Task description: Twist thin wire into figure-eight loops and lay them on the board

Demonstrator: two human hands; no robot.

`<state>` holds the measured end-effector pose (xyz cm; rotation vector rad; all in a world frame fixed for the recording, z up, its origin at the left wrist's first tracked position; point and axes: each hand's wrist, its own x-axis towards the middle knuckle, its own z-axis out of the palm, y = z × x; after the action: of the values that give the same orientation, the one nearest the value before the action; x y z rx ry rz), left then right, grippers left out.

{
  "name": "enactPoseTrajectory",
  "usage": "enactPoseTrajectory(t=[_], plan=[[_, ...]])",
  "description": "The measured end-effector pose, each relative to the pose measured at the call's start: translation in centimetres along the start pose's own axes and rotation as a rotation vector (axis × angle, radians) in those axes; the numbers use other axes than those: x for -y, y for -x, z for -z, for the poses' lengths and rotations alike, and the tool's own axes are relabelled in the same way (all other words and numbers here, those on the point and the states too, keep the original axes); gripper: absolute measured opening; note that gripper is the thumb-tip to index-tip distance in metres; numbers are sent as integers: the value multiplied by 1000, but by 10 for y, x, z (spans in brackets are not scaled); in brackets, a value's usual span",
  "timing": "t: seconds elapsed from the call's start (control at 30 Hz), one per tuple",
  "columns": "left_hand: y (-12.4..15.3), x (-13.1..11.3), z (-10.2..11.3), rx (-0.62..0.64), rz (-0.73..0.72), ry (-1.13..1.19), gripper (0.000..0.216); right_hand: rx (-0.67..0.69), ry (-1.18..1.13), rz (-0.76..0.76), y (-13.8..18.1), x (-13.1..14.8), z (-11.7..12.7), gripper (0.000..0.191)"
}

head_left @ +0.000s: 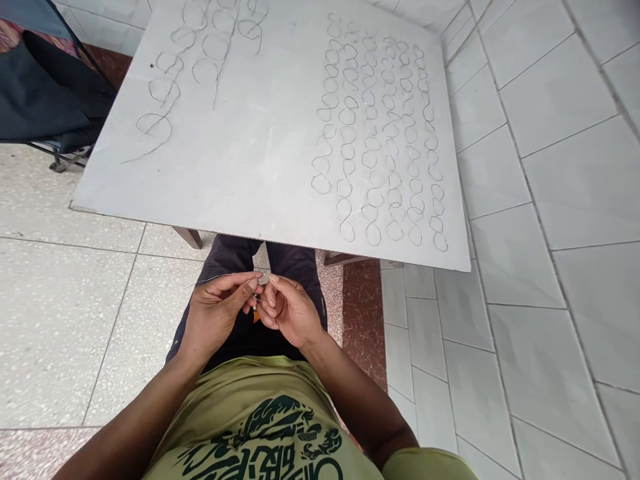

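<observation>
- Pinches a thin wire between thumb and forefinger of the left hand, one long end trailing out leftward past the knuckles.
- Grips a small grey piece with thumb and finger of the right hand, right at the left fingertips.
- Holds both hands close together, fingertips almost meeting around the grey piece; cannot tell whether actually touching.
- Curls the other right fingers inward beneath the thumb.
- Shows a glimpse of something orange just below the fingertips, too covered to identify.
- Works just short of a pale tabletop, with hands above dark trousers.
- Has rows of looped wire on that tabletop, beyond the hands and to the right, lined up side by side in figure-eight-like chains.
- Has larger wire coils beyond the hands and to the left, with loose ends pointing back toward the left hand.
- Wears a green shirt with dark print, below the hands.
- Has white wall tiles well to the right of the hands, speckled floor tiles to the left.
</observation>
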<state>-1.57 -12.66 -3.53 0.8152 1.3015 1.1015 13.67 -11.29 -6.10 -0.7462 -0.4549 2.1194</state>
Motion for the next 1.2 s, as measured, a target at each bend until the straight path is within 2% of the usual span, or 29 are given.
enactPoseTrajectory(t=[0.17,0.3,0.5,0.87,0.97,1.07,1.2], plan=[[0,3,6,64,-39,-81,21,28,-26,-32,2,-2,6,46],[-1,5,2,73,24,-14,22,32,-19,-13,4,-2,9,46],[2,3,-5,43,102,99,31,16,0,-8,5,-2,9,46],[2,2,-10,-39,167,248,23,22,25,-38,4,-7,5,45],[1,5,-6,-46,155,229,20,23,53,-52,6,-7,7,38],[0,2,1,24,180,194,20,9,117,-54,7,-2,12,33],[0,-10,11,253,324,206,23,-13,225,-16,3,9,17,34]])
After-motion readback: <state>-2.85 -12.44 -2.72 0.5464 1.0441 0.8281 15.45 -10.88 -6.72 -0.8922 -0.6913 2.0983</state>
